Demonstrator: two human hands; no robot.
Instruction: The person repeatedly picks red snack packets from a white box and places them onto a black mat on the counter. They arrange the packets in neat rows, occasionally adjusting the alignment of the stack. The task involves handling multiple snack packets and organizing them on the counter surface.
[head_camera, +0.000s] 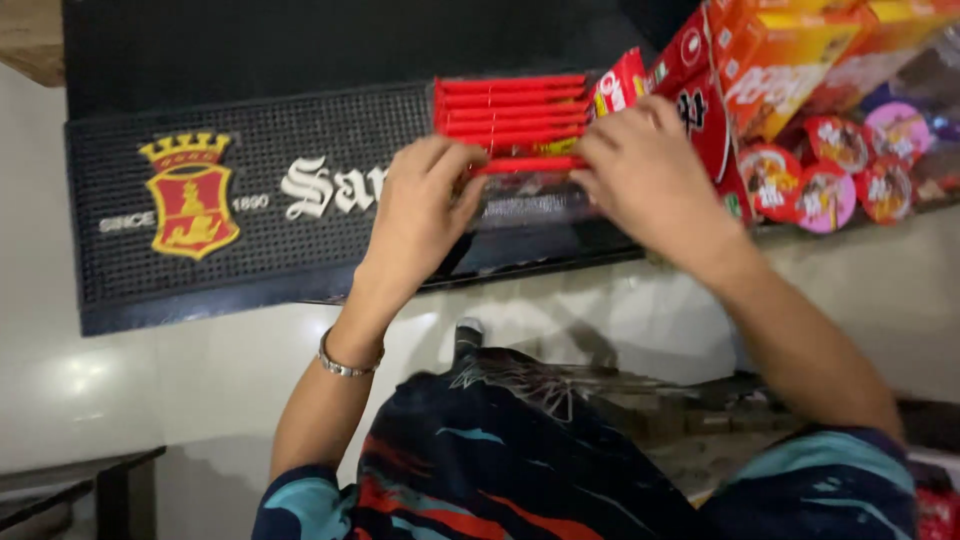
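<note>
- A row of flat red packets (512, 112) is seen standing on edge, one behind another, on the black rubber bar mat (200, 270) laid over the pale counter (120, 380); the row sits at the mat's right end, well right of the red and gold crest.
- The nearest red packet (525, 164) is pinched at its two ends: the left hand (420, 205) is closed on the left end with thumb and fingertips, and the right hand (650, 170) is closed on the right end, fingers curled over the top edge.
- A clear wrapper or film (530, 200) appears to lie just near of the held packet; what it is cannot be told for certain.
- The step in hand is judged to be the seating of this packet flush against the row.
- It is best done with both ends kept level, so that the packet is brought in parallel to the others and not skewed.
- Light, even pressure is advised, since thin packets standing on edge could be toppled backward like dominoes.
- Care is called for on the right, where red noodle packs (700, 120) and round cup lids (825, 195) stand just beside the right wrist and could be knocked.
</note>
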